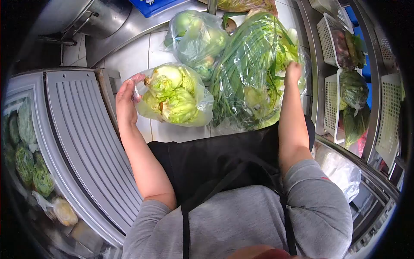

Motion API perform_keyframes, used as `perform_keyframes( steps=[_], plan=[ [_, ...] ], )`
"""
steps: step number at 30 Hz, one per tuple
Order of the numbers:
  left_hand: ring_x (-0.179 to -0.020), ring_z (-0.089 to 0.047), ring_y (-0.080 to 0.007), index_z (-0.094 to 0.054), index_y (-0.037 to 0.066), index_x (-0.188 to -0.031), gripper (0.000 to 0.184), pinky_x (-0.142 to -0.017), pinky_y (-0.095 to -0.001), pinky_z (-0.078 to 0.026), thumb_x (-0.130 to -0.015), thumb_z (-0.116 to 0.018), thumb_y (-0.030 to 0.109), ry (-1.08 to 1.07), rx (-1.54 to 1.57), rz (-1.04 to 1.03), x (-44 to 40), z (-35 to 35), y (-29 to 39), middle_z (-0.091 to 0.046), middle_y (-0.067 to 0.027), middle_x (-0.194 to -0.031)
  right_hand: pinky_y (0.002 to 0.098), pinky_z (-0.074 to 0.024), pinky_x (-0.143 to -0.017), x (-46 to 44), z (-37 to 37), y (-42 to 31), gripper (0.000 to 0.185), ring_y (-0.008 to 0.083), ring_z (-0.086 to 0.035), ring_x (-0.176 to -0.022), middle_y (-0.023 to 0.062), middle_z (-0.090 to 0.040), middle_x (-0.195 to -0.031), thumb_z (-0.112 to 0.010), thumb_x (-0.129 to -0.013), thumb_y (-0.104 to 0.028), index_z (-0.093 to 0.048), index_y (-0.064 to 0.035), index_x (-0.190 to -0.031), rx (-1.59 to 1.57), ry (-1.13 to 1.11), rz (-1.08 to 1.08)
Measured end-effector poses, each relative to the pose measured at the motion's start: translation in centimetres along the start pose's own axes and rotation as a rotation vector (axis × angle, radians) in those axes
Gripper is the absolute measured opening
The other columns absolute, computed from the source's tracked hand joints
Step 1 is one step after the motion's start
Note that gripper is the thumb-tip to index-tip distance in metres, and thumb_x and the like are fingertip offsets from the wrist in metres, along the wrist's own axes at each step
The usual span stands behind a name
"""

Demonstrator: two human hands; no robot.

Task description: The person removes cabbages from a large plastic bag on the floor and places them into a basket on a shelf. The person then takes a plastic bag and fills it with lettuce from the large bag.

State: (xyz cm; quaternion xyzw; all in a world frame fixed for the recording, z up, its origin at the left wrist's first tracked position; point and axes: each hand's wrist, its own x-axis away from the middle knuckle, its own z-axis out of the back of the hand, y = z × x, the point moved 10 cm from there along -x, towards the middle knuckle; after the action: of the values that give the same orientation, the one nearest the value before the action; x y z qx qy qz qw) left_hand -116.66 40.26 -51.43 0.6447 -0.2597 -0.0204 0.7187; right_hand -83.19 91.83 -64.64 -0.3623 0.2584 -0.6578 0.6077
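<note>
On the left, my left hand (128,100) grips the edge of a clear plastic bag of lettuce (177,93), its fingers and thumb closed on the film. Pale green heads with some brown spots show through this bag, which lies on the floor tiles. My right hand (293,72) is closed at the right side of a big clear bag with long green onions (241,69) and leafy lettuce (284,56). What its fingers hold is hidden from this angle. Behind the lettuce bag sits another knotted bag of round pale green vegetables (198,41).
At left is a glass-topped chest (26,172) holding bagged vegetables, beside a ribbed grey panel (86,142). Steel shelving on the right carries white perforated baskets (332,103) of greens. A blue crate (159,6) and a large metal pot (105,19) stand at the back.
</note>
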Motion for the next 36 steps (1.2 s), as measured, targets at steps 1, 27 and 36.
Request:
perform_keyframes(
  steps=[1, 27, 36],
  plan=[
    [-0.077, -0.050, -0.0009, -0.061, 0.010, -0.100, 0.025, -0.055, -0.0167, -0.031, -0.088, -0.045, 0.025, 0.006, -0.001, -0.008, -0.3, -0.1, 0.3, -0.062, 0.0016, -0.098, 0.0355, -0.0403, -0.082, 0.0, -0.6, -0.2, 0.032, 0.0264, -0.055, -0.089, 0.0164, -0.058, -0.095, -0.053, -0.077, -0.028, -0.056, 0.0001, -0.094, -0.008, -0.005, 0.004],
    [-0.080, -0.050, -0.0019, -0.059, 0.008, -0.103, 0.026, -0.057, -0.0167, -0.033, -0.088, -0.045, 0.024, 0.023, -0.038, 0.082, -1.2, -1.4, -1.2, -0.061, 0.0000, -0.102, 0.0417, -0.0341, -0.090, 1.6, -8.1, 10.9, 0.076, 0.0238, -0.045, -0.110, 0.0107, -0.044, -0.123, -0.066, -0.065, -0.051, -0.039, -0.0149, -0.126, 0.854, -1.123, 0.083],
    [-0.078, -0.049, -0.0025, -0.059, 0.008, -0.104, 0.026, -0.058, -0.0173, -0.033, -0.088, -0.046, 0.024, 0.022, -0.031, 0.096, -1.1, -1.2, -1.2, -0.060, 0.0010, -0.101, 0.0525, -0.0260, -0.095, 13.7, -5.5, 11.2, 0.087, 0.0249, -0.038, -0.117, 0.0126, -0.039, -0.128, -0.065, -0.061, -0.061, -0.036, -0.0118, -0.127, 0.593, -1.365, -0.577]
  ],
)
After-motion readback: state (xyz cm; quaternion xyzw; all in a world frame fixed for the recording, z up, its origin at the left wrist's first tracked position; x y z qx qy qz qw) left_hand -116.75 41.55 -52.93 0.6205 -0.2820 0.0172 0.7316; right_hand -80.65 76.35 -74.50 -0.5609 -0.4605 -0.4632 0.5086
